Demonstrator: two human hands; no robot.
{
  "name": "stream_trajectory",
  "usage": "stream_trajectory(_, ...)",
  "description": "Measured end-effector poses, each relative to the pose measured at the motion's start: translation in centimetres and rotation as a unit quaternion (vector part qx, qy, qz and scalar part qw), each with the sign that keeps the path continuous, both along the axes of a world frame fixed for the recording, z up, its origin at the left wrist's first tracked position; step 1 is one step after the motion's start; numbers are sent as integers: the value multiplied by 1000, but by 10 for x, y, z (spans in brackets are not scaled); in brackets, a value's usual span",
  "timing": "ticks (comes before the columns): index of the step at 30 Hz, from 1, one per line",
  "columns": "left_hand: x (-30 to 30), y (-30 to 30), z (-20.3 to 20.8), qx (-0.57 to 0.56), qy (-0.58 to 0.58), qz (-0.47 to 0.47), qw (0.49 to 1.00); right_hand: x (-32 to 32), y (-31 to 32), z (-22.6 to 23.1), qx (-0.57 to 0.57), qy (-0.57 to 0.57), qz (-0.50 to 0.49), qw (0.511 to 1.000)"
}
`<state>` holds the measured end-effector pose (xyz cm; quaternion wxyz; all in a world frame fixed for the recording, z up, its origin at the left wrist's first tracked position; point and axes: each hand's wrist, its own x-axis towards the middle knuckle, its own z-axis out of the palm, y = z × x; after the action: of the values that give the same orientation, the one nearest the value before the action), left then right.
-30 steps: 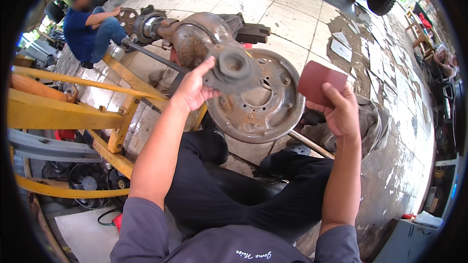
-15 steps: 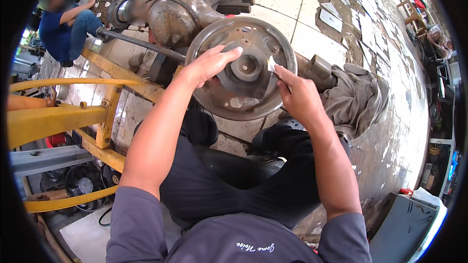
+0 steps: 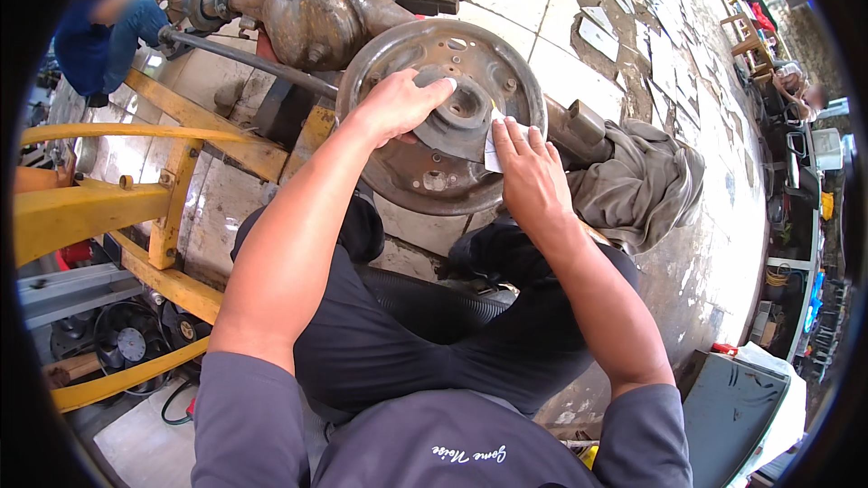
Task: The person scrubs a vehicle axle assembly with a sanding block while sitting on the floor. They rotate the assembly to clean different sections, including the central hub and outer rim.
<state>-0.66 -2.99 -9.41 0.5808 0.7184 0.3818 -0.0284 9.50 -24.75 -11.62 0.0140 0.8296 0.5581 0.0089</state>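
A round, rusty brake backing plate (image 3: 425, 183) stands in front of me on the axle end. Over its middle sits a dark metal flange (image 3: 441, 143) with a raised round hub (image 3: 463, 107) and a hole at its centre. My left hand (image 3: 402, 108) grips the flange at its left edge, thumb on top beside the hub, other fingers partly hidden beneath. At the right edge of the flange, my right hand (image 3: 527, 167) holds a small white sheet (image 3: 493, 146), fingers laid over it and pressing it to the edge. The right thumb is hidden.
Behind the plate lies a rusty axle housing (image 3: 312, 14), with a long shaft (image 3: 253, 61) to the left. A grey cloth (image 3: 637, 181) drapes over the right axle tube. A yellow frame (image 3: 99, 212) stands left. A person in blue (image 3: 86, 45) crouches at far left.
My right hand has turned from pinching the white sheet above the flange to laying its fingers flat over it at the flange's right edge. My left hand keeps its grip. The view shifted slightly.
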Motion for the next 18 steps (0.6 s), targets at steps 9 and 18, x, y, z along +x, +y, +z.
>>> stream_trajectory(9, 2, 4, -13, 27, -9, -12, 1000, -18, -5, 8, 5, 5, 44, 999)
stream_trajectory(18, -2, 12, -6, 1, -11, -26, 1000, 20, -8, 38, 70, 136, 31, 988)
